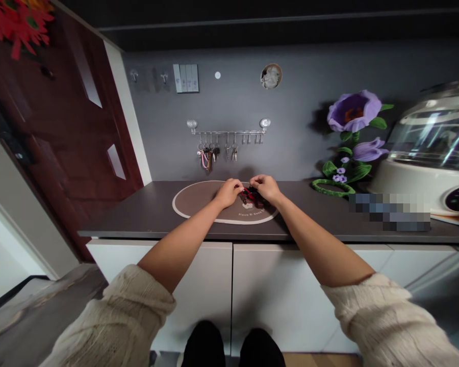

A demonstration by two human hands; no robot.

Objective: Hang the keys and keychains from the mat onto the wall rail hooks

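Both my hands meet over an oval brown mat on the dark countertop. My left hand and my right hand have their fingers curled and pinched on a small red and black object, perhaps a bunch of keys, that lies between them on the mat. Its exact shape is too small to make out. My cream knitted sleeves are pushed up my forearms.
A chrome hook rail on the grey wall holds several key bunches. A purple flower ornament stands at the right, next to a white appliance with a clear lid. A dark red door is at the left. White cabinet doors sit below the counter.
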